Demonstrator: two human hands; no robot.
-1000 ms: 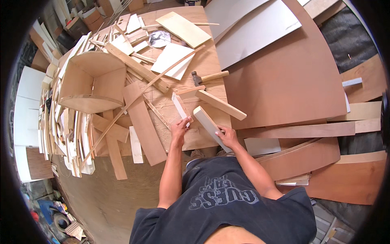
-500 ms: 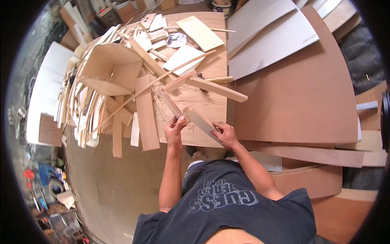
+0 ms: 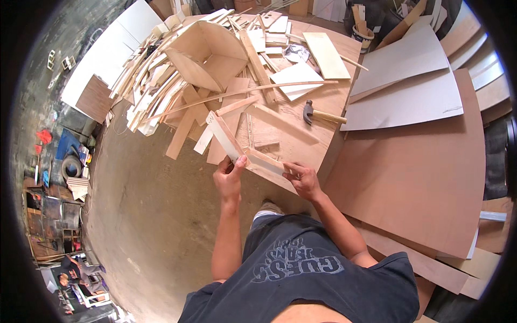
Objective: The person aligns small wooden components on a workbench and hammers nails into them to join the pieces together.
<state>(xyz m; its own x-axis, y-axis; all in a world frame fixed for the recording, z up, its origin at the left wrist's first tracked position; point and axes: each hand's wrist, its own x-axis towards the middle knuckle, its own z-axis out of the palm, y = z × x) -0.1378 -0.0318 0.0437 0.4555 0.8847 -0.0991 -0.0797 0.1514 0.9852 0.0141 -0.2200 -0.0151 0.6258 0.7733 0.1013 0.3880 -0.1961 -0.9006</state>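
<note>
My left hand (image 3: 230, 176) is closed around the near end of a pale wooden strip (image 3: 225, 134), thumb on top by the corner. My right hand (image 3: 303, 180) grips the outer end of a second, shorter-looking wooden strip (image 3: 263, 160). The two strips meet at an angle beside my left thumb; whether they are fastened there I cannot tell. At its far end the left strip meets a short crosspiece (image 3: 237, 106), and a further strip (image 3: 285, 124) runs from that toward the right. A hammer (image 3: 308, 112) with a wooden handle lies to the right of these on the worktable (image 3: 299, 141).
An open plywood box (image 3: 207, 56) sits among piled wood offcuts (image 3: 145, 94) on the table's left. White panels (image 3: 404, 97) and a large brown sheet (image 3: 409, 172) lie on the right. A bucket (image 3: 363, 36) stands beyond the table. Far lower left, a person (image 3: 81, 277) is partly visible.
My view has turned, shifting the table up and right. The right-hand strip has tilted and now meets the left strip near my thumb. The hammer, mostly hidden before, shows fully.
</note>
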